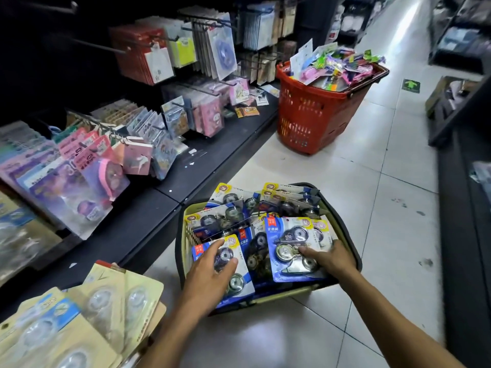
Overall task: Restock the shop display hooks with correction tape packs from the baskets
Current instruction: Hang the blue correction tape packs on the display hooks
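A yellow-green basket (353,251) with a dark rim stands on the floor tiles, full of blue and yellow correction tape packs (233,205). My left hand (212,272) lies over a blue pack (239,285) at the basket's near left, fingers curled on its blister. My right hand (329,257) grips a second blue pack (289,240) at its right edge, thumb on the front, tilting it up. The display hooks (106,47) jut from the dark shelving on the left, most of them hung with other stationery packs.
A red basket (313,120) heaped with bright packets stands farther down the aisle against the shelf base. Cream-coloured packs (87,309) hang at the near left. Pink and purple tape packs (98,171) crowd the lower hooks. Dark shelving runs along the right.
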{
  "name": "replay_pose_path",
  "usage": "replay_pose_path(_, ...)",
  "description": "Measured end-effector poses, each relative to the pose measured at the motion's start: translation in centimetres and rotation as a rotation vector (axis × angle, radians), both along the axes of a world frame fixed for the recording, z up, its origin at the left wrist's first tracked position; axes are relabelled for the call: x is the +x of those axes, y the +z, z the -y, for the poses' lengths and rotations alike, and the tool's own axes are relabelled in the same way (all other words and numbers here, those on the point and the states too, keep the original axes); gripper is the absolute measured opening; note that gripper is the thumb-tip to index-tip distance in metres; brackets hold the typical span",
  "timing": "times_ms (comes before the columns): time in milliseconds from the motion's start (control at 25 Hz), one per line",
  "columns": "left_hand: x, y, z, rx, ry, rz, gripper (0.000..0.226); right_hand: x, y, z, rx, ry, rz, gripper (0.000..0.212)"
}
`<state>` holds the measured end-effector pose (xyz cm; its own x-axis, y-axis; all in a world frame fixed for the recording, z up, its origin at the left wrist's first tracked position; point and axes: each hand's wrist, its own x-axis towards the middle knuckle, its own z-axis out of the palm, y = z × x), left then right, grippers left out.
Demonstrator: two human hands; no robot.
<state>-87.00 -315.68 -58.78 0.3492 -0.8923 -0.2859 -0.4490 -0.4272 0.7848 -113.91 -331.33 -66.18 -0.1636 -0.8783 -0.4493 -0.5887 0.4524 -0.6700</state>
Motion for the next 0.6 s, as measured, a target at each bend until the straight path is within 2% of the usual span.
replay_pose_path(80, 0.2, -0.3, 0.0, -0.003, 0.018, -0.035, 0.050, -0.3, -0.7, 0.0, 0.003, -0.104, 0.198, 0.094)
replay_pose_path(240, 0.3, -0.2, -0.2, -0.018, 0.044, -0.107, 0.028, 0.6, 2.8, -1.7, 0.084, -0.160, 0.456, 0.049)
replay_pose_path(320, 0.2, 0.0, 0.0, -0.031, 0.048, -0.148, 0.024, 1.0, 4.1, -2.6, 0.044, -0.144, 0.549, 0.045)
replay_pose_path(400, 0.0, 0.3, 0.1, -0.025, 0.034, -0.209, 0.029, 2.0, 5.7, -3.6, -0.022, -0.117, 0.722, 0.048)
replay_pose_path(520, -0.6, 0.9, 0.2, -0.018, 0.025, -0.436, 0.064, 5.1, 8.2, -5.3, -0.043, 0.007, 0.943, 0.052)
replay_pose_path(600, -0.8, 1.6, 0.0, -0.095, 0.074, -0.590, 0.056, 7.7, 9.5, -6.6, 0.006, 0.090, 1.010, 0.046)
